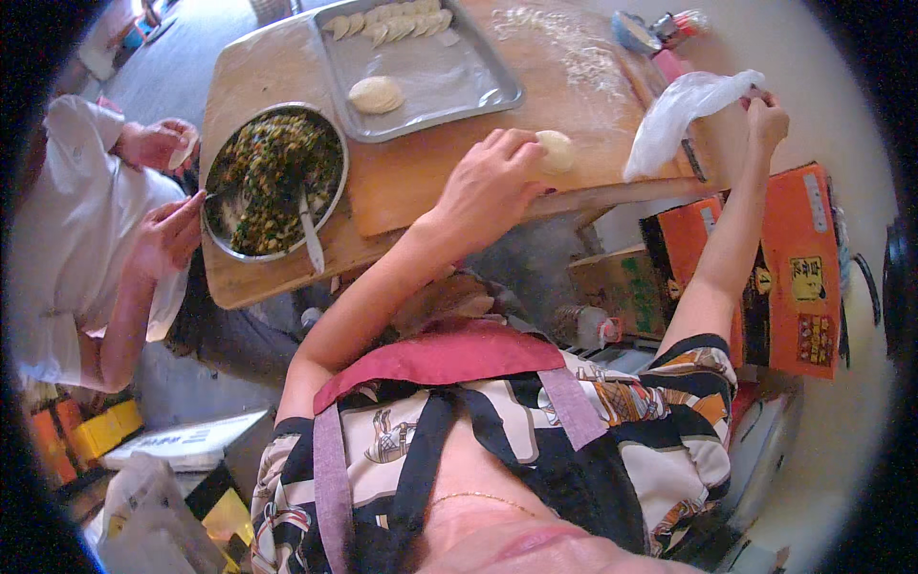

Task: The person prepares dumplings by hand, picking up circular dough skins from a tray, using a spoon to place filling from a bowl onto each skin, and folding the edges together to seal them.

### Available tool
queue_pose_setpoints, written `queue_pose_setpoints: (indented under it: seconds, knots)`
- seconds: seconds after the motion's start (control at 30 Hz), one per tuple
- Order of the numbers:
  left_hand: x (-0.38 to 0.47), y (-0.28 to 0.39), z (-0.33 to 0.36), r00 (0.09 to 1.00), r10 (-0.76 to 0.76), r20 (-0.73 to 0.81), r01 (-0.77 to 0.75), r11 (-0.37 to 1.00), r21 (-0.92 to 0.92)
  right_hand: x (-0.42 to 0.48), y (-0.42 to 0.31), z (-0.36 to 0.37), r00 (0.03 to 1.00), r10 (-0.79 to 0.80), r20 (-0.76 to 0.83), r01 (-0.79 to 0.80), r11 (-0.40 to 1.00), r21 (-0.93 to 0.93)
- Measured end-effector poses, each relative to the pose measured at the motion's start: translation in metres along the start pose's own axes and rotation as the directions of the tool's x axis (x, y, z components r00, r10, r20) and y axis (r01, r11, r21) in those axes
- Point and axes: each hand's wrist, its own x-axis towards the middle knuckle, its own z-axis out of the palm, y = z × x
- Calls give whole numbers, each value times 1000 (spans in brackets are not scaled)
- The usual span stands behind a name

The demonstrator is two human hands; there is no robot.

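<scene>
My left hand (495,172) rests over the board's near edge, its fingers at a round piece of dough (554,152); whether they grip it cannot be seen. Out to the right, my right hand (766,113) pinches a translucent white plastic bag (674,122) that hangs over the board's right end. Left of my left hand stands a metal tray (437,120) with a small stack of round dough wrappers (376,95) and rows of folded dumplings (394,23). A round metal bowl (346,168) of chopped green filling (265,172) holds a utensil with a pale handle (311,237).
At the left, a person in a white top (93,186) holds a wrapper (183,148) beside the bowl. Flour or dough scraps (581,57) lie on the wooden board (423,172). A bowl (635,32) is at the far right; orange boxes (800,273) and a plastic bottle (592,326) stand below.
</scene>
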Motion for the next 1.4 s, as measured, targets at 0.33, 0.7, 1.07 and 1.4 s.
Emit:
queue_pose_setpoints:
  seconds: [0.33, 0.7, 1.07, 1.4]
  knots:
    - [36, -55, 86, 963, 37, 267, -92, 976, 197, -4, 56, 68, 889, -456, -45, 445, 882, -155]
    - [-74, -20, -48, 956, -293, 4, 241, 796, 555, -336, -216, 60, 648, -747, 150, 415, 511, 753]
    - [-151, 35, -93, 738, -584, -338, 539, 812, -226, -389, -276, 67, 428, -891, 149, 423, 343, 839]
    - [-148, 40, -101, 718, -696, 25, 500, 490, -714, -378, -277, 76, 602, -643, 473, -14, 584, 812]
